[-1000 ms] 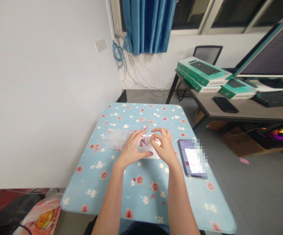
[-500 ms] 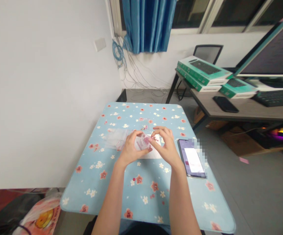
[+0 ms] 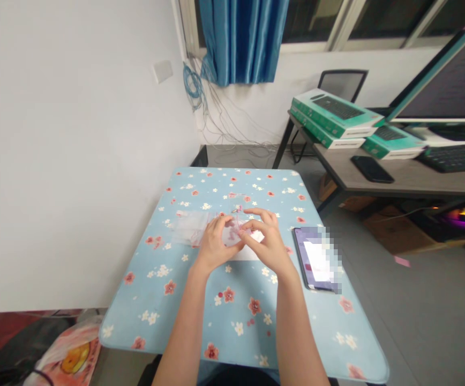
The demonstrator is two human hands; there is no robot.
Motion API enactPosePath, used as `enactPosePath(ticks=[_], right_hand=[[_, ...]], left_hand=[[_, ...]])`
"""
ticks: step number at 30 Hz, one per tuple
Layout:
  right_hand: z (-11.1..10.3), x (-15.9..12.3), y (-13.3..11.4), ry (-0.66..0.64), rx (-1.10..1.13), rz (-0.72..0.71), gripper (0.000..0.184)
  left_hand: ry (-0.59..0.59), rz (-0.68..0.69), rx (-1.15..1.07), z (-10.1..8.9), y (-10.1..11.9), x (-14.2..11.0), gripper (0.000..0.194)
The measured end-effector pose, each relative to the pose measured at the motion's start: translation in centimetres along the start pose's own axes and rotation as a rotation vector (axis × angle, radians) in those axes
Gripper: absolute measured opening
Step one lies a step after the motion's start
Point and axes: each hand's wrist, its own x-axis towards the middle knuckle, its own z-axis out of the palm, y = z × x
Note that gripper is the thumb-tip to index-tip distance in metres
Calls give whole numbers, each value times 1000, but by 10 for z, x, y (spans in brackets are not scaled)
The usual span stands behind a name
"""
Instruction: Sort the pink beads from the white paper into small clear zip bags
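Observation:
My left hand (image 3: 218, 247) and my right hand (image 3: 267, 242) meet above the middle of the blue floral tabletop (image 3: 212, 321). Between their fingers they pinch a small clear plastic piece with pink print (image 3: 232, 235), mostly hidden by my fingers. A flattened clear plastic bag (image 3: 190, 228) lies just left of my left hand. A white sheet of paper (image 3: 248, 254) lies under my hands. A smartphone (image 3: 310, 260), its screen lit and partly blurred, lies to the right of my right hand.
Tiny pink-and-clear bits (image 3: 237, 208) lie beyond my hands on the tabletop. Past the table's right edge stands a grey desk (image 3: 397, 179) with green boxes (image 3: 332, 115), a black phone (image 3: 371, 169), a keyboard (image 3: 455, 158) and a monitor (image 3: 445, 80). A white wall runs along the left.
My hands have drawn closer together, and their fingers now cover more of the pink-printed plastic piece. The camera view has shifted slightly.

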Motion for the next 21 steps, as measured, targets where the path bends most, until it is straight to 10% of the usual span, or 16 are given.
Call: enactPosePath(ticks=[21], right_hand=[[36,3,41,342,892,566,38]], left_hand=[[-163,-55,120,-10,-6,-6,69]])
